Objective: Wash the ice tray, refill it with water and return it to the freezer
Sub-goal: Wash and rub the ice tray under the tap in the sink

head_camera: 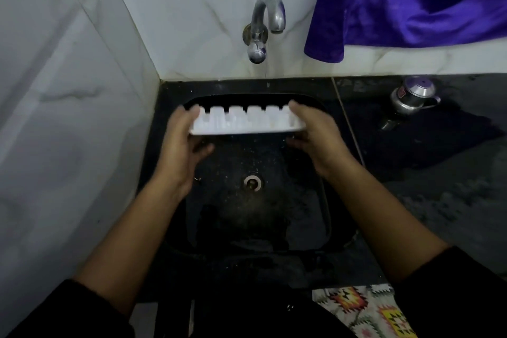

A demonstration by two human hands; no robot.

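The white ice tray (pixel 241 122) is held level above the far half of the black sink (pixel 327 217), its cell undersides turned up toward the camera (the picture is a little blurred here). The left hand (pixel 179 143) grips the tray's 9 o'clock end, fingers curled over the far edge and thumb below. The right hand (pixel 315 134) grips the 3 o'clock end the same way. The drain (pixel 252 182) lies at 6 o'clock from the tray, and the steel tap (pixel 266 19) at 12 o'clock. A steel jug (pixel 411 99) stands on the counter (pixel 439 173) at 2 o'clock, and a purple cloth (pixel 411 0) hangs at 1 o'clock.
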